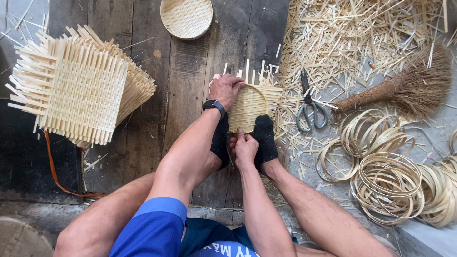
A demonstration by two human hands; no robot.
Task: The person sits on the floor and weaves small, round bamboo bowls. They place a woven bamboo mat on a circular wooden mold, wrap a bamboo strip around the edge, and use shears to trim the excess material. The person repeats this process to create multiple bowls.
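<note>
A round woven bamboo tray (pixel 248 107) with loose strip ends sticking out lies on the dark wooden floor, pinned by my two feet in black socks (pixel 264 138). My left hand (pixel 225 89), with a dark watch on its wrist, presses on the tray's far left rim. The right hand (pixel 244 148) grips the near edge of the tray between my feet.
A stack of square woven bamboo mats (pixel 76 85) lies at the left. A finished round tray (pixel 186 17) sits at the top. Scissors (pixel 308 107), a brush broom (pixel 404 88), bamboo offcuts (pixel 342 33) and coiled bamboo rings (pixel 388 183) fill the right side.
</note>
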